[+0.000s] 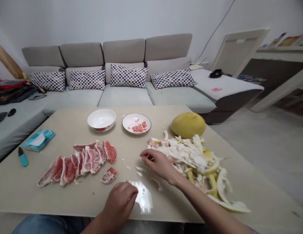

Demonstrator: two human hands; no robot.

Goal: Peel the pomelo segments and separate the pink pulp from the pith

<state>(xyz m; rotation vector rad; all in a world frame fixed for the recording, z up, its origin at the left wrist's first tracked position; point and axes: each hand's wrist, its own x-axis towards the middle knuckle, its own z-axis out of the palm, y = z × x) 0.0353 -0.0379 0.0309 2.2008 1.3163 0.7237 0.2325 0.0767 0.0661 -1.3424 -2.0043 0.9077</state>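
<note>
My left hand (122,200) is above the near edge of the table, fingers curled in; whatever it may hold is hidden. Just beyond it lies a short piece of pomelo flesh (109,175), partly covered in white membrane. My right hand (159,163) hovers at the left side of a heap of pomelo peel and white pith (187,154), its fingers bent but apart, with nothing visible in them. Several peeled pomelo segments (89,160) lie in a row to the left. Small pink bits of flesh (139,127) rest on a dark-rimmed white plate (127,121).
A white bowl (102,119) stands left of the plate. One whole yellow pomelo (188,124) sits behind the peel heap. At the table's left are a blue tissue pack (45,136) and a teal-handled knife (23,159). A grey sofa (125,96) runs behind the table.
</note>
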